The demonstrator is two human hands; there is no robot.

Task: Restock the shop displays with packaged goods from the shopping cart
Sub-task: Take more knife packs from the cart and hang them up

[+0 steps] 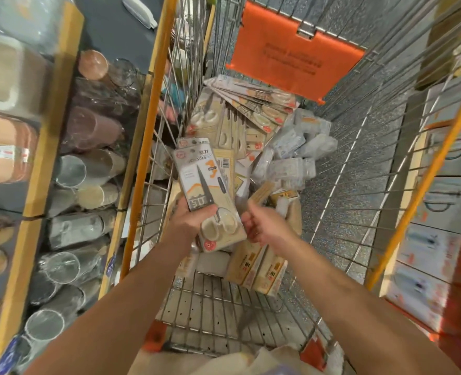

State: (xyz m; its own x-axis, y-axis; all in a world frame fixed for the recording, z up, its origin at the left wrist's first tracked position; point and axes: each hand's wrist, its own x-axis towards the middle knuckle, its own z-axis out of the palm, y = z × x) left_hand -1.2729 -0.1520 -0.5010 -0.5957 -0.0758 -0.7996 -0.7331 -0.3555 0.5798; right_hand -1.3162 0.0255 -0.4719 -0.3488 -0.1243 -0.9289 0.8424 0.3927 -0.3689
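Speckled grey flooring shows through the wire sides of a shopping cart that fills the centre of the frame, with an orange plastic flap at its far end. Shelving with yellow edges runs down the left of the frame, stocked with glass tumblers lying on their sides. Printed cartons are stacked at the right edge.

Inside the cart, carded scissor packs lie fanned at the upper centre, clear-wrapped grey packets just to their right, and tan boxes toward the lower centre.

Left hand, centre frame, grips a stack of scissor packs by its lower part, thumb curled over the front card; the stack is held above the cart's contents, tilted toward the upper left.

Right hand, just right of that stack, has fingers curled inward around a thin tan bundle; motion blur prevents identifying the item.
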